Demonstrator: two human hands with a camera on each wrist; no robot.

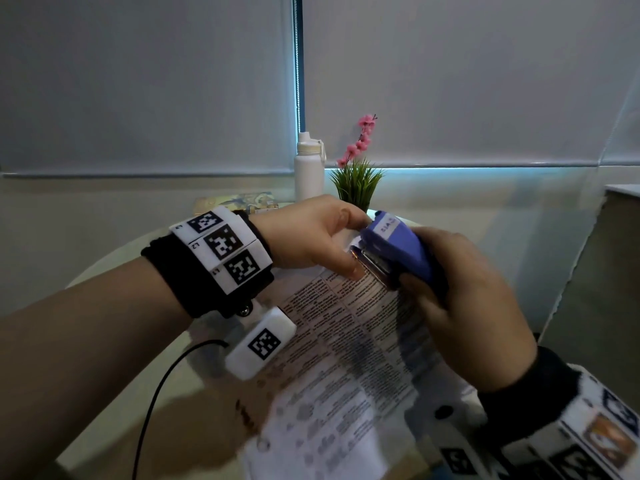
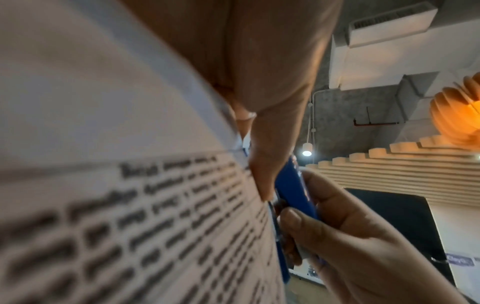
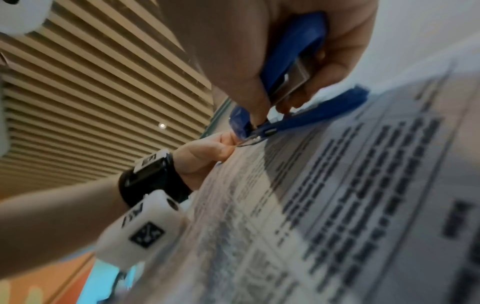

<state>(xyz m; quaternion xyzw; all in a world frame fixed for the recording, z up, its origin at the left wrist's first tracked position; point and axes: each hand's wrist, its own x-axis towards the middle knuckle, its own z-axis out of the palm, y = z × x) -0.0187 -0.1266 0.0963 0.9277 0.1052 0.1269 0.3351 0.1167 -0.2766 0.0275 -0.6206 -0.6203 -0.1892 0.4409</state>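
A blue stapler [image 1: 398, 249] with a metal magazine is gripped in my right hand [image 1: 464, 306], its mouth over the top corner of a stack of printed sheets [image 1: 353, 341]. My left hand [image 1: 311, 237] pinches that same corner, thumb on top right beside the stapler's mouth. The left wrist view shows my left thumb [image 2: 267, 164] against the paper [image 2: 130, 205] and the stapler [image 2: 293, 193]. In the right wrist view the stapler [image 3: 298, 61] stands open, its lower arm lying over the sheets [image 3: 363, 195]. The papers are held tilted above a round table [image 1: 114, 268].
At the table's far edge stand a white bottle [image 1: 309, 168], a small potted plant with pink flowers [image 1: 358, 174] and a flat patterned box [image 1: 239, 202]. A black cable [image 1: 152, 403] hangs from my left wrist. A pale cabinet [image 1: 606, 271] is at right.
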